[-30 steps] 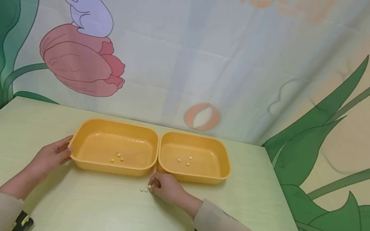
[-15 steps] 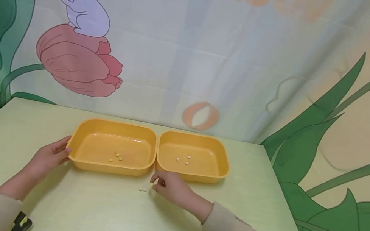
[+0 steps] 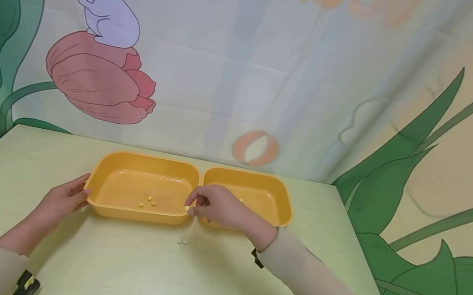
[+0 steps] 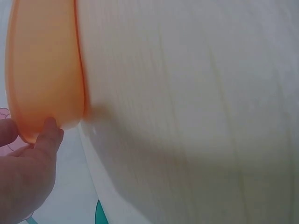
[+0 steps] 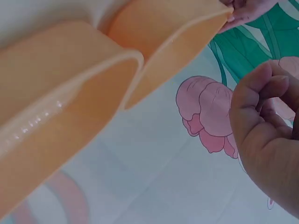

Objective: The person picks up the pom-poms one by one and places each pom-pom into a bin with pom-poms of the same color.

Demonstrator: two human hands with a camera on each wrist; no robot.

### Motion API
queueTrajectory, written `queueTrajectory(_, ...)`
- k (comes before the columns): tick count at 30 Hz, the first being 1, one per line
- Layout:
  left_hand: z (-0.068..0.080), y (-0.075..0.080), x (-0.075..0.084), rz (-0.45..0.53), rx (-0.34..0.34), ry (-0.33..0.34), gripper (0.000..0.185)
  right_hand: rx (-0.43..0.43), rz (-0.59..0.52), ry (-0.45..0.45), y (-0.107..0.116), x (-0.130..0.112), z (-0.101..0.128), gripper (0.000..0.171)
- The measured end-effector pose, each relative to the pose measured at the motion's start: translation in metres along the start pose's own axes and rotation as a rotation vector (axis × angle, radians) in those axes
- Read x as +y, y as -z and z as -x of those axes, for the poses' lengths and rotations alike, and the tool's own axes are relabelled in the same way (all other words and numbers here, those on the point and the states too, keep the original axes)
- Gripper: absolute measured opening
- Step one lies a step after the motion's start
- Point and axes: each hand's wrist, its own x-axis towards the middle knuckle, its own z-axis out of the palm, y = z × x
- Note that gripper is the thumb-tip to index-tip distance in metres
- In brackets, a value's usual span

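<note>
A pale green table (image 3: 221, 282) with a faint wood grain stands against a printed cloth backdrop (image 3: 245, 70) showing a white rabbit on a pink tulip, broad green leaves and an orange-and-white ball. Two shallow orange plastic trays with rounded corners sit side by side on the table, their short walls touching.

The left tray (image 3: 124, 208) serves as the landmark. Three small yellow beads (image 3: 148, 201) lie close together on its floor, toward the near wall. The right tray (image 3: 270, 195) adjoins its right wall; its floor is largely hidden by the reaching arm. On the table in front of the left tray's near right corner lie two small white beads (image 3: 182, 242), touching each other.

The right hand (image 3: 216, 208) hovers over the seam between the trays, fingers curled, thumb and forefinger pinching a tiny pale yellow bead (image 3: 187, 208) just above the left tray's right wall. The bead is round, smooth and very small.

The left hand (image 3: 65, 198) rests on the table at the left tray's left end, fingers straight and relaxed, fingertips (image 4: 49, 128) touching the tray's outer wall without gripping it.
</note>
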Motion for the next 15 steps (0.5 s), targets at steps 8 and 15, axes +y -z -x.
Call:
queueTrajectory(8, -0.001, 0.001, -0.003, 0.005, 0.000, 0.000, 0.064, -0.091, 0.049, -0.045, 0.015, -0.011, -0.045, 0.013)
queueTrajectory(15, -0.001, 0.000, -0.003, 0.050, -0.002, -0.018, 0.065, -0.190, 0.092, -0.066, 0.031, -0.030, -0.078, 0.019)
